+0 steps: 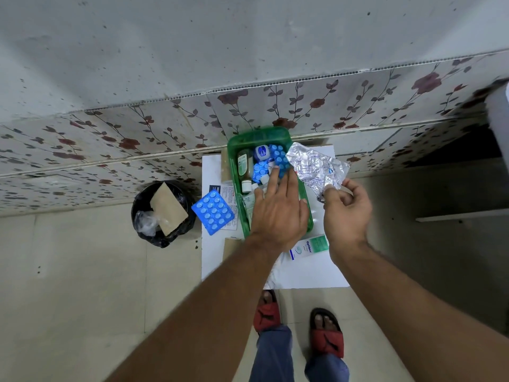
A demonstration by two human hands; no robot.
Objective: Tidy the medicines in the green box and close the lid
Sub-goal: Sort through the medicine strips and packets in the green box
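Observation:
The green box (pixel 239 144) stands open on a small white table (pixel 311 271), filled with a brown bottle (pixel 244 165), a small blue-labelled jar (pixel 261 152) and blue tablet strips (pixel 278 157). My left hand (pixel 278 208) lies flat inside the box, fingers spread over the medicines, holding nothing that I can see. My right hand (pixel 344 210) hovers at the box's right side and pinches a crumpled silver foil strip (pixel 316 168) by its lower corner. Another blue tablet strip (pixel 212 211) lies on the table left of the box. A white and green carton (pixel 309 246) lies below the box.
A black waste bin (pixel 162 213) with cardboard and plastic in it stands on the floor left of the table. Printed leaflets (pixel 227 194) lie under the box's left side. A flower-patterned wall runs behind the table. My feet in red sandals (pixel 326 334) are below.

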